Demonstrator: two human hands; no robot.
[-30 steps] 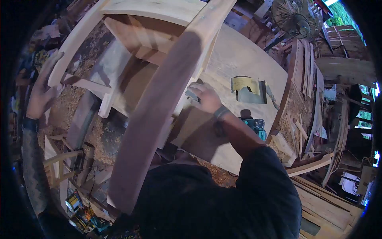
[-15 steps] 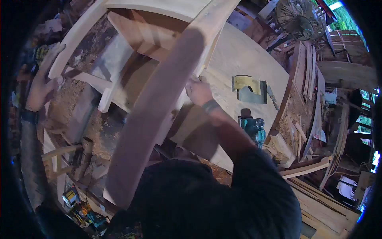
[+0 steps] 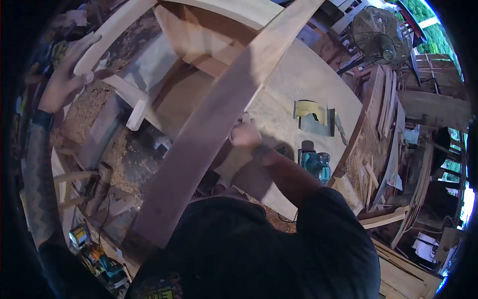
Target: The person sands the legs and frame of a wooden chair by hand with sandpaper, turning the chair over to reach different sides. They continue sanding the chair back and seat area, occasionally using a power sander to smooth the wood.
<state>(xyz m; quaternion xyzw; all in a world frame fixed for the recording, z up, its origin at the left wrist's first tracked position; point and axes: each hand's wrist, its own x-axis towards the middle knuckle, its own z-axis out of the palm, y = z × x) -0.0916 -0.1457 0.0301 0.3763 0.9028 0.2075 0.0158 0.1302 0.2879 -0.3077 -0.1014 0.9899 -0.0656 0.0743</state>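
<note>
Shavings-strewn floor, pale panel, wide wooden board slanting across. Left hand open at curved rail end — brace lightly. Right hand curled by board's edge, contents hidden — even pressure, knuckles clear of edge.

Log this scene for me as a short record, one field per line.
left hand: open, fingers at the end of the curved wooden piece
right hand: at the edge of the long board; anything held is hidden
on pale panel: teal tool, yellow sheet
background: fan
</note>
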